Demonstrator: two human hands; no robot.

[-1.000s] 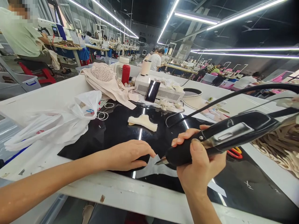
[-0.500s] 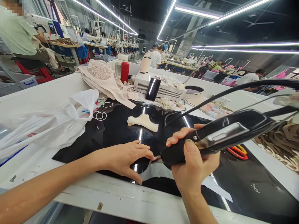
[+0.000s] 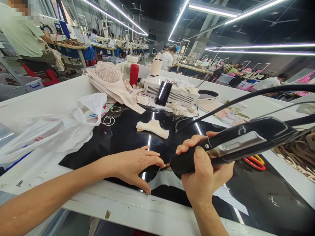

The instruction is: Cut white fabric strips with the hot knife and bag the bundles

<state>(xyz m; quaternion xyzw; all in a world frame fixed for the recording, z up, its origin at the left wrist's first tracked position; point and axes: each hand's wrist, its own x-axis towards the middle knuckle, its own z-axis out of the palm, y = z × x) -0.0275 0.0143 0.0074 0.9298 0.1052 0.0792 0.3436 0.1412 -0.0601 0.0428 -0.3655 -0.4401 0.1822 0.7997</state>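
The right hand (image 3: 205, 177) is closed around the thick front part of a black cutting tool (image 3: 233, 146), with the thumb on top and the fingers wrapped around it. The metal tip of the tool (image 3: 167, 167) points to the left and comes down close to the glossy black work surface (image 3: 123, 137). From the back of the tool a black cable (image 3: 246, 98) rises to the right, above the hand.

The left hand (image 3: 134, 164) lies open and flat, with the palm down and the fingers spread, pressing a dark piece of fabric (image 3: 150, 173) on the surface. Its fingertips are just beside the tool tip; I cannot tell if they touch it.

Beyond the two hands a small cream fabric piece (image 3: 153, 127) lies on the black surface. To the left of the left hand there is a white plastic bag (image 3: 61, 131), and some white rings (image 3: 108, 120) lie near it. Behind the right hand, under the tool body, red and yellow scissors handles (image 3: 256, 162) are visible. Farther away stand a white machine box (image 3: 172, 93) with a phone (image 3: 163, 93) leaning on it, a red bottle (image 3: 134, 74) and a heap of beige garments (image 3: 110, 82).
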